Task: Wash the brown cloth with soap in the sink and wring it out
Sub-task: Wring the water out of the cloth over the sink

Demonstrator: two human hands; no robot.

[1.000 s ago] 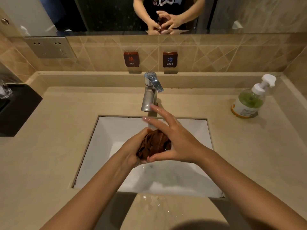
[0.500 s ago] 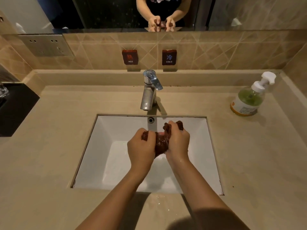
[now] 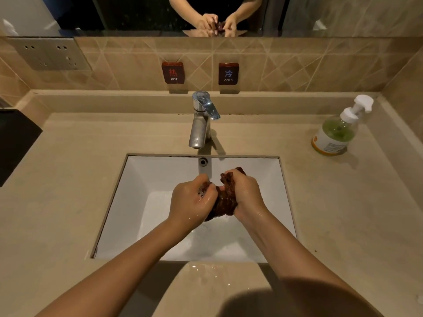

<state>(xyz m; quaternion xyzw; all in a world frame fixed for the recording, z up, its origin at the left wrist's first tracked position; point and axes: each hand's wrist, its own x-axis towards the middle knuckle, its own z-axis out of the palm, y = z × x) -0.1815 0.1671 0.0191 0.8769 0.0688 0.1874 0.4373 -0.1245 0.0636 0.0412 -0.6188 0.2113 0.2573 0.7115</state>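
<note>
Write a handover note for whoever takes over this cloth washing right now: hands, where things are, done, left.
Left hand grips one end of the brown cloth, sudsy there.
Right hand grips the other bunched end.
Cloth is held above the sink, in front of the faucet; no stream visible.
Soap bottle stands on the counter, far right.
Done: cloth wet and soaped.
Left: likely rinse, then a final wring.

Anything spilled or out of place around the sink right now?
Only water droplets splashed on the countertop just in front of the sink. The soap bottle stands upright; nothing else stands out.
</note>
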